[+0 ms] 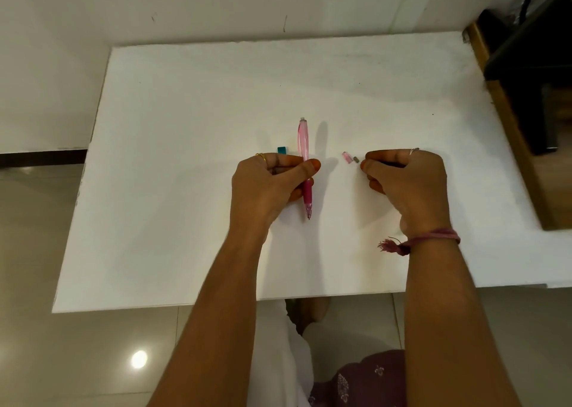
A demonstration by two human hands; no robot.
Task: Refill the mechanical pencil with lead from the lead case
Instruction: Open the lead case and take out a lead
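Observation:
My left hand (272, 184) grips a pink translucent mechanical pencil (304, 140) around its darker pink grip. The pencil's tip points toward me and its open back end points away. A small pink cap (347, 157) and a grey eraser piece (356, 159) lie on the white table (185, 221), just left of my right hand's fingertips. My right hand (408, 180) rests on the table with its fingers curled. A dark strip shows between thumb and fingers, and I cannot tell whether it is an object or shadow. A small teal object (281, 150) lies just behind my left hand.
The white table ends at a near edge above my lap. A dark wooden piece of furniture (526, 97) stands along the table's right side. The wall (216, 4) rises behind the far edge. Tiled floor (62, 344) lies to the left.

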